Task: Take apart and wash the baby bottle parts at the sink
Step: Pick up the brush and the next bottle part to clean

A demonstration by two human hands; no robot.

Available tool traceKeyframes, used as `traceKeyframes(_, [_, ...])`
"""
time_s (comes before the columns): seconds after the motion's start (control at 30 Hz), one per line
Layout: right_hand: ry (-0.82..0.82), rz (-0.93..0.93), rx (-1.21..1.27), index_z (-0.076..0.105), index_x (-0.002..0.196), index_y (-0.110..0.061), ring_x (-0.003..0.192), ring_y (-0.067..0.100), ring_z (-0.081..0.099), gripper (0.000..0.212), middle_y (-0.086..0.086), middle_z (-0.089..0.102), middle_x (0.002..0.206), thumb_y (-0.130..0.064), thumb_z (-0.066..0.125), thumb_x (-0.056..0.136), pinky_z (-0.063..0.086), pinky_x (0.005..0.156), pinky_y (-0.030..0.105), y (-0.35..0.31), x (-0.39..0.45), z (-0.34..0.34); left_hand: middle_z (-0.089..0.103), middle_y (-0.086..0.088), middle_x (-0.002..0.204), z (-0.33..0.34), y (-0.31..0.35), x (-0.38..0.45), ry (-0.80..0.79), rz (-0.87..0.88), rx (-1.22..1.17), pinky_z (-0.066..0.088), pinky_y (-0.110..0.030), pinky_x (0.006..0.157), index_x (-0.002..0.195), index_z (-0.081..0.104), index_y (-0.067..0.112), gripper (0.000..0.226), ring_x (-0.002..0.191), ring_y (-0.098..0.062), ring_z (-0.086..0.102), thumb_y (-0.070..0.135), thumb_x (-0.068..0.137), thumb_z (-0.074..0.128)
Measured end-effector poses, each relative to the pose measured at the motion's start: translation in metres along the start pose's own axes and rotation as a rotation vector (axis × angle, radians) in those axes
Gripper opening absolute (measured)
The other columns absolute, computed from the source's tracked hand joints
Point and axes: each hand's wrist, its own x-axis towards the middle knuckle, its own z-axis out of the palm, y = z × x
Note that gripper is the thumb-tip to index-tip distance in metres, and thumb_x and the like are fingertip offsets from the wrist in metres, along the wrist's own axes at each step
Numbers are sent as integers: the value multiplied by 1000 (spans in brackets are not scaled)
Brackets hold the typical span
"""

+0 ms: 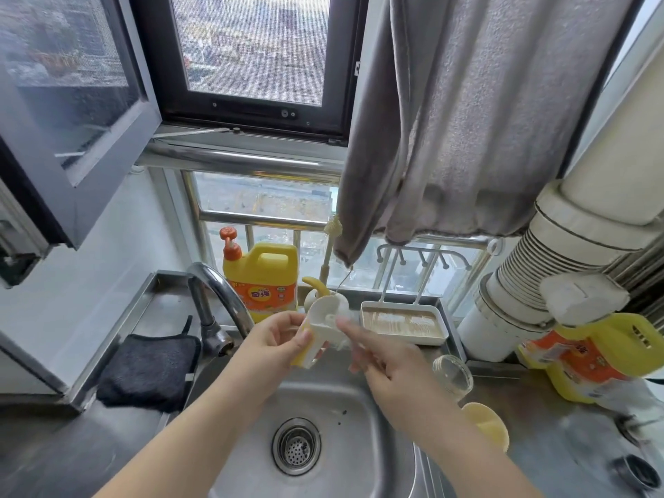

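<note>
A cream and yellow plastic baby bottle part (318, 330) is held above the far edge of the stainless steel sink (363, 422), just right of the curved chrome tap (215, 300). It is gripped by the left hand (276, 339), whose fingers and thumb are curled round its yellow lower end. The right hand (386, 357) is met at the part's right side, its extended fingertips touching or pinching a small whitish piece there; motion blur prevents telling which. A round metal strainer (296, 445) is seen in the sink's floor below the hands. On the counter (560, 425) right of the sink, a clear glass bottle body (452, 377) lies on its side, and a pale yellow cup-shaped cap (487, 424) lies nearer, beside the right forearm. A yellow detergent jug with an orange pump (260, 278) stands on the far ledge behind the tap. A white rectangular drying tray (404, 325) sits to its right. A black folded cloth (147, 372) lies left of the sink.
</note>
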Motion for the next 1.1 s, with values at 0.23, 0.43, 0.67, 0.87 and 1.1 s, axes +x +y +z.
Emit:
traceKeyframes(0.23, [109,-55,-46,40,105,-80,74,5,55,67,-15,58,73,-16,43,83,39,69,12,11,5,-5,75,-2,83,1,2,-5,-32,19,-6,50,-16,64,102,66,9,15,74,-8,69,5,93,54])
traceKeyframes(0.43, [49,-129,-58,36,116,-76,78,1,56,66,-31,58,80,-16,43,87,44,74,14,5,1,-2,72,-14,94,1,4,-3,-40,-40,-248,50,-28,71,106,66,4,35,81,-21,65,10,72,75])
traceKeyframes(0.67, [90,-122,3,45,119,-67,68,3,52,63,-16,57,69,-14,44,86,37,64,9,1,-8,-4,69,-16,100,3,6,-1,-35,-34,-338,42,-36,89,110,65,0,37,95,-27,59,16,77,59])
traceKeyframes(0.87, [204,15,121,53,110,-57,52,0,41,51,-10,54,61,-9,54,95,33,54,9,12,-6,-15,73,-9,92,0,9,1,-61,28,-350,44,-31,85,101,70,7,28,85,-16,66,24,80,70])
traceKeyframes(1.1, [185,91,283,58,113,-59,54,9,35,44,-10,56,62,-18,52,96,32,56,21,18,-4,-23,71,-9,88,-8,19,5,-135,28,-501,56,-29,72,92,76,10,64,77,-17,66,43,40,94])
